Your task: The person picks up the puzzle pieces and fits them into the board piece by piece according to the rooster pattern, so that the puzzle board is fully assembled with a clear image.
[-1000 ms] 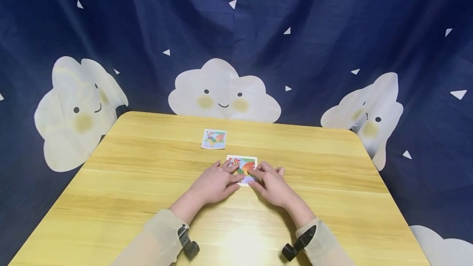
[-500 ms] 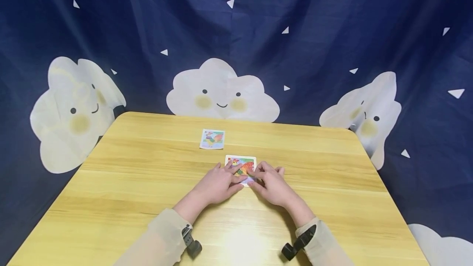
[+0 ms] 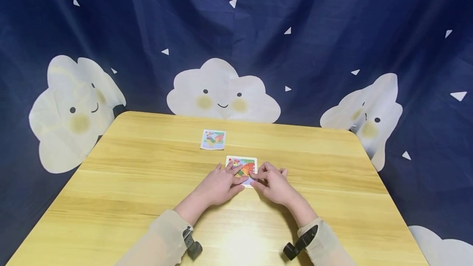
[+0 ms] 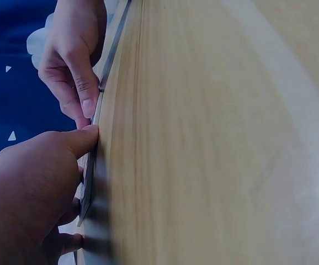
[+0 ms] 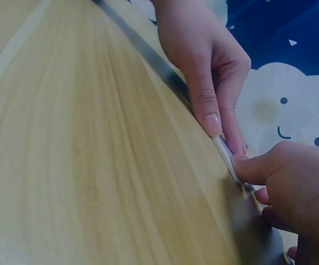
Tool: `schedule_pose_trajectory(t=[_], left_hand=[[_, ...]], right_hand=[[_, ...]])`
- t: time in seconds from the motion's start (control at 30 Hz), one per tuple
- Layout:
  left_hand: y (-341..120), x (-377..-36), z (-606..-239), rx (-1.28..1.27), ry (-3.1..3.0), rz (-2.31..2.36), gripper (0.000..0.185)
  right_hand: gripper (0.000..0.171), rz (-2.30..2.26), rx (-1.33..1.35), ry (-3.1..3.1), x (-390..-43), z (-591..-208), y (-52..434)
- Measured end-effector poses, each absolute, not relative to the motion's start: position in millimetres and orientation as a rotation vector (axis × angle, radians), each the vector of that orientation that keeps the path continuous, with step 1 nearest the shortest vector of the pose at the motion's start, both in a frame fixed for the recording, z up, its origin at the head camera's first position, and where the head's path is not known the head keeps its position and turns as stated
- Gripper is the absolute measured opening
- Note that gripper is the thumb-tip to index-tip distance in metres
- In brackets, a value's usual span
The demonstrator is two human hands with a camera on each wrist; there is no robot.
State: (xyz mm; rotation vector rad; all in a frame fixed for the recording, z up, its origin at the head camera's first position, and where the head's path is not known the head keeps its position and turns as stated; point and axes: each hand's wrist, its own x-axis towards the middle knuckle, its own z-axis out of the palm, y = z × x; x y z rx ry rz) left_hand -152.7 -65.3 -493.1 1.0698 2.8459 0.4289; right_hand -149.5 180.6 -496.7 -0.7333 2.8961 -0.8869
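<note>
A small square puzzle board [image 3: 244,162] with a colourful picture lies flat on the wooden table [image 3: 129,184], right in front of me. My left hand [image 3: 219,186] rests on its left half with fingers laid straight across the picture, thumb against the near edge [image 4: 96,118]. My right hand [image 3: 273,184] is at the board's near right corner, fingers curled on top and thumb pressed to the edge [image 5: 226,149], pinching it. The wrist views show both thumbs touching the thin board edge from the side. Most of the picture's lower half is hidden by the hands.
A small picture card [image 3: 213,139] lies flat a little beyond the board, toward the far left. A dark blue curtain [image 3: 314,32] with white clouds hangs behind the table. Black wrist straps [image 3: 190,244] sit on both sleeves.
Both hands stay on the board. The fingers have shifted slightly and the right hand has drawn in closer to the corner. The board and card have not moved.
</note>
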Motion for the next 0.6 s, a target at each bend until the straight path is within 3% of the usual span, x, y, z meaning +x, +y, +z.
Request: schedule_pose_trajectory(t=[0.6], left_hand=[[-65.5, -153.3, -488.5, 1.069, 2.813, 0.388, 0.044]], right_hand=[[0.037, -0.875, -0.737, 2.91, -148.0, -495.2, 181.2]])
